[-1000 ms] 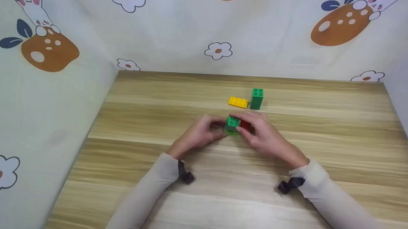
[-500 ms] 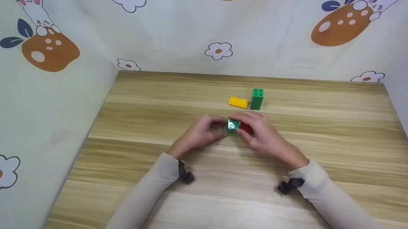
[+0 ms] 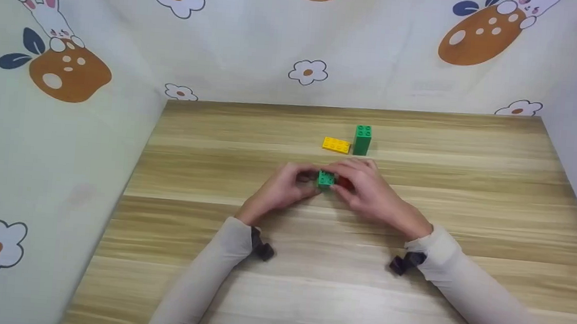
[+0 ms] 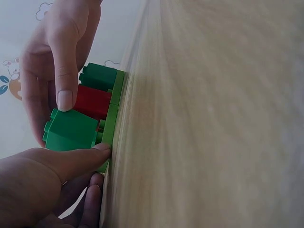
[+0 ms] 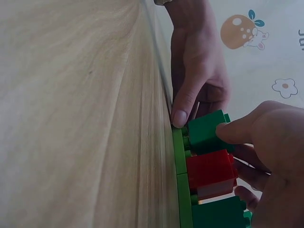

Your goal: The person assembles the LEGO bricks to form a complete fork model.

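Note:
My right hand [image 3: 374, 189] pinches a green toy building brick [image 3: 326, 178] between thumb and fingers. In the left wrist view that brick [image 4: 71, 133] leans at an angle over the studs of a light green base plate [image 4: 110, 126]. My left hand [image 3: 284, 186] grips the plate's end, its thumb along the near edge. Beside the held brick, a red brick [image 5: 211, 171] stands on the row of light green plates [image 5: 179, 156]. Past the red one, another green brick [image 5: 218, 213] stands on the row. My right hand mostly hides these two in the head view.
Behind the hands lies a yellow flat brick [image 3: 336, 145]. A tall green brick [image 3: 362, 140] stands upright just right of it. The wooden tabletop [image 3: 279, 285] meets a patterned cloth wall [image 3: 246, 50] at the back.
My right hand has shifted slightly left with the green brick, whose top has tipped and turned a little. My left hand has stayed in place.

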Demonstrator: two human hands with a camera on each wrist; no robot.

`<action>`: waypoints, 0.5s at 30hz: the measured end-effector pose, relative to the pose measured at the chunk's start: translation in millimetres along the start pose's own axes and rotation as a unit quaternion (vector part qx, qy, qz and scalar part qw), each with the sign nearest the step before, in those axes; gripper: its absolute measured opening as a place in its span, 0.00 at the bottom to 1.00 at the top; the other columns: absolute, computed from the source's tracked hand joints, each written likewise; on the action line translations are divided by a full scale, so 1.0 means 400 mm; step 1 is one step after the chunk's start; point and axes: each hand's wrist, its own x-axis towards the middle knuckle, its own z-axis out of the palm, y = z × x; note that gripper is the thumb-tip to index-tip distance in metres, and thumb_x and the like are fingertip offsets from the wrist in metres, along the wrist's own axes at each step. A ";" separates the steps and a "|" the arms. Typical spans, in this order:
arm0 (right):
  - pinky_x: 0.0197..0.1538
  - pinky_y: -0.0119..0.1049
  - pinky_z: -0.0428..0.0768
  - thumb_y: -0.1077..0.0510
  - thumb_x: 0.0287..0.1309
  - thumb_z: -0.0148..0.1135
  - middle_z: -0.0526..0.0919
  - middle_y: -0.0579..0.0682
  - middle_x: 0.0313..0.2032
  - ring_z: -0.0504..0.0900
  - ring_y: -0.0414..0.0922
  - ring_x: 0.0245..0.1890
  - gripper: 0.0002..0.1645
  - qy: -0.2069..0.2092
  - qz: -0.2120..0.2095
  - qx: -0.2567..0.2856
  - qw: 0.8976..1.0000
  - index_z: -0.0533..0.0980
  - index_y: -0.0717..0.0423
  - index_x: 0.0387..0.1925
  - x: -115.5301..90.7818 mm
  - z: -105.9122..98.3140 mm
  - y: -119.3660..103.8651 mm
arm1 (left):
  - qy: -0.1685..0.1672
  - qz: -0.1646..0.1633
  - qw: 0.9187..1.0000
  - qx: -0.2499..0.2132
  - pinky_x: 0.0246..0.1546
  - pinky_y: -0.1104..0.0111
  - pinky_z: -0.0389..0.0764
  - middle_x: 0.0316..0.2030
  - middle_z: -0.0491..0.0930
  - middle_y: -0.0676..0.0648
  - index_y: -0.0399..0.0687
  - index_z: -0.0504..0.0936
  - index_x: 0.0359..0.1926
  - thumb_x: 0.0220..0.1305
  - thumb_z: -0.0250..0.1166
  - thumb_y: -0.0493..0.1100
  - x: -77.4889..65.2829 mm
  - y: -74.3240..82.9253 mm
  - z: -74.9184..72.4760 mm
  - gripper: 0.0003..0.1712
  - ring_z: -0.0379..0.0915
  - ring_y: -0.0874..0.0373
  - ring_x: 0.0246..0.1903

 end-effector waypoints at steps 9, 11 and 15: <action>0.69 0.54 0.70 0.59 0.72 0.70 0.87 0.49 0.65 0.82 0.52 0.68 0.27 0.006 0.011 -0.010 1.000 0.80 0.49 0.70 0.003 0.001 -0.001 | -0.001 -0.006 1.000 0.003 0.63 0.61 0.86 0.57 0.90 0.44 0.42 0.87 0.62 0.66 0.76 0.37 0.000 0.002 0.000 0.23 0.88 0.53 0.57; 0.71 0.55 0.71 0.59 0.72 0.70 0.87 0.49 0.65 0.82 0.52 0.67 0.27 0.006 0.015 -0.013 1.000 0.80 0.49 0.70 0.003 0.001 -0.001 | -0.002 -0.005 1.000 -0.001 0.63 0.61 0.87 0.57 0.90 0.44 0.42 0.87 0.62 0.66 0.76 0.36 0.001 0.001 0.000 0.24 0.88 0.53 0.56; 0.72 0.56 0.72 0.58 0.72 0.69 0.87 0.49 0.65 0.82 0.52 0.67 0.27 0.003 0.020 -0.016 1.000 0.80 0.49 0.70 0.004 0.002 0.000 | -0.009 -0.004 1.000 -0.025 0.63 0.61 0.86 0.57 0.90 0.42 0.41 0.84 0.65 0.66 0.76 0.35 0.003 0.000 -0.001 0.26 0.87 0.51 0.58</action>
